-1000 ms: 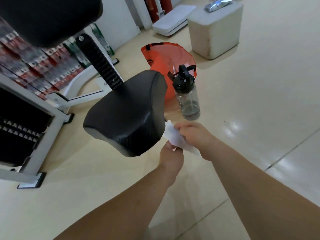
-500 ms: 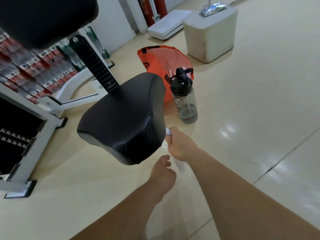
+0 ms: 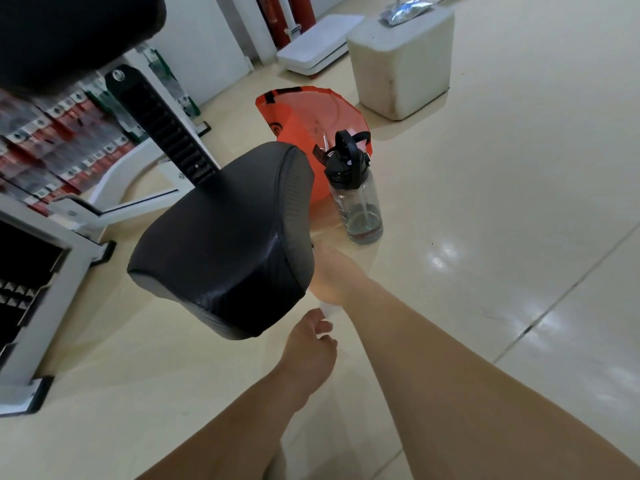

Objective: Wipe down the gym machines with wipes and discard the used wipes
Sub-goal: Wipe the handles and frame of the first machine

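The black padded seat (image 3: 221, 237) of a gym machine fills the middle of the head view. My right hand (image 3: 332, 275) presses against the seat's right side edge, shut on a white wipe (image 3: 327, 309) of which only a small piece shows under the hand. My left hand (image 3: 310, 348) hovers just below the seat's near corner, fingers loosely curled and holding nothing.
A clear water bottle with a black lid (image 3: 356, 199) stands on the floor right of the seat. Behind it lies an orange bag (image 3: 298, 123). A white bin (image 3: 401, 60) stands at the back. The machine's white frame (image 3: 114, 188) and weight stack (image 3: 41, 140) are at left.
The left hand let go of the wipe and dropped back. The right hand carried the wipe to the seat's right edge and slid nearer along it.
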`<control>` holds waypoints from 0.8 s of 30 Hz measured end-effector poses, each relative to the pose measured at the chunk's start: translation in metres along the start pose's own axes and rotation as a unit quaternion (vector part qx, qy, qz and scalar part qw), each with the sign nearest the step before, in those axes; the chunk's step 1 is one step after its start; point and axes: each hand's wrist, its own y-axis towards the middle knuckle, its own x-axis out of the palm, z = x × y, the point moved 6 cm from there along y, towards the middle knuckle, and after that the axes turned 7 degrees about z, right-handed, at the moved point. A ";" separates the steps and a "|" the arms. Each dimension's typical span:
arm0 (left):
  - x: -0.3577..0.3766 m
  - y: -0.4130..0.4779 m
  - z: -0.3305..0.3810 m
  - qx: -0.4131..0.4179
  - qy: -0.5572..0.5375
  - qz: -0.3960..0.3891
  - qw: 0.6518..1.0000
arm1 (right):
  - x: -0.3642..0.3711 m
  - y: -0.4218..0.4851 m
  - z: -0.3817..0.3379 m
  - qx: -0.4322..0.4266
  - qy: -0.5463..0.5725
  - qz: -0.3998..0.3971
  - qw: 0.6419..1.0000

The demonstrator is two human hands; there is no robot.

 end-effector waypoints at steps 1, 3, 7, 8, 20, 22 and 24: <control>-0.002 0.002 -0.001 -0.006 -0.003 0.005 1.000 | 0.000 -0.001 0.000 -0.001 -0.005 0.006 1.000; -0.005 0.006 -0.001 -0.019 -0.015 0.016 1.000 | -0.002 -0.009 0.008 -0.005 -0.003 0.002 1.000; 0.001 0.011 -0.003 -0.038 -0.020 0.022 0.999 | -0.009 -0.029 0.032 -0.002 0.003 -0.040 0.999; 0.003 0.011 -0.004 -0.044 -0.026 0.020 0.998 | -0.007 -0.028 0.037 0.008 0.005 -0.059 0.998; 0.000 0.015 0.000 -0.042 -0.051 0.030 0.997 | 0.002 0.001 0.002 -0.036 -0.043 0.013 0.998; 0.001 0.016 0.003 -0.045 -0.049 0.027 0.997 | -0.001 -0.007 0.004 -0.041 -0.045 0.039 0.997; 0.003 0.018 0.005 -0.039 -0.043 0.025 0.998 | -0.004 -0.015 0.018 -0.043 -0.026 0.027 0.998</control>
